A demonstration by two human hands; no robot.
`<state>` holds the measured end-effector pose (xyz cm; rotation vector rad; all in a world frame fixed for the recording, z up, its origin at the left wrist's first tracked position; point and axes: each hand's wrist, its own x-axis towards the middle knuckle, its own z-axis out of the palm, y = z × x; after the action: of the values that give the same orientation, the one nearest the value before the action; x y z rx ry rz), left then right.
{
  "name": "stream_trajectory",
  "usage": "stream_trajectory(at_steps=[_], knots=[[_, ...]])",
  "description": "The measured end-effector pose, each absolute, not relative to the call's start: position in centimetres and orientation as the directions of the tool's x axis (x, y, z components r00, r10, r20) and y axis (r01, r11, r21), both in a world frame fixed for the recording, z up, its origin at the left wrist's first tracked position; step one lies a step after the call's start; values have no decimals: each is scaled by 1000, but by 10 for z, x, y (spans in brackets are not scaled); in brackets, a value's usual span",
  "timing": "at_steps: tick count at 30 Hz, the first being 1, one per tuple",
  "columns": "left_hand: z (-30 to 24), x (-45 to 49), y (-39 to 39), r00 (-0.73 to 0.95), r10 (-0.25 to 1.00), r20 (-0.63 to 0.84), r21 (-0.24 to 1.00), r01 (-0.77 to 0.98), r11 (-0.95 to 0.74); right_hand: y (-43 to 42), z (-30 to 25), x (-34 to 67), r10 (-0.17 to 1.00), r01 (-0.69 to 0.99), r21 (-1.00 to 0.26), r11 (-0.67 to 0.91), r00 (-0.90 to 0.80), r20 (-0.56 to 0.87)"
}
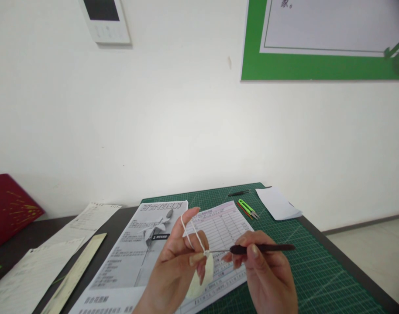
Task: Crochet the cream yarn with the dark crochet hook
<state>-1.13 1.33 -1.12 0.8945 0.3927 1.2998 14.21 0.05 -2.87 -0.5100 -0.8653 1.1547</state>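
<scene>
My left hand [178, 261] pinches a small pale cream crochet piece [204, 274] between thumb and fingers. White yarn [195, 231] loops up from the piece around my raised left index finger. My right hand [268, 270] is closed around the dark handle of a crochet hook [263, 248]. The hook's thin metal shaft points left, and its tip meets the yarn at the top edge of the piece. Whether the tip is inside a stitch is too small to tell. My left fingers hide part of the crochet piece.
Beneath my hands lie a printed pattern sheet [121, 261] and a lined form [224, 226] on a green cutting mat [317, 266]. Green thread snips [247, 208], dark tweezers [239, 192] and white paper [278, 203] lie farther back. Handwritten sheets [45, 266] and a pale ruler-like strip [77, 270] are at left.
</scene>
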Motion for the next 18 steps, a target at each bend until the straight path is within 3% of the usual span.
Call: stream_trajectory(at_steps=[6,11,15,18], knots=[[-13,-12,11,241,947,211,773,-634,-11,-6,-28,137,736,-294,-674,677,290,612],[-12,-12,12,225,953,203,762,-648,-9,-2,-41,139,507,7,-522,853,228,831],[-11,-11,12,232,951,203,740,-672,6,0,-48,142,349,152,-362,920,101,931],[-11,-10,11,222,957,188,736,-677,13,-6,-46,141,369,254,-378,890,85,925]])
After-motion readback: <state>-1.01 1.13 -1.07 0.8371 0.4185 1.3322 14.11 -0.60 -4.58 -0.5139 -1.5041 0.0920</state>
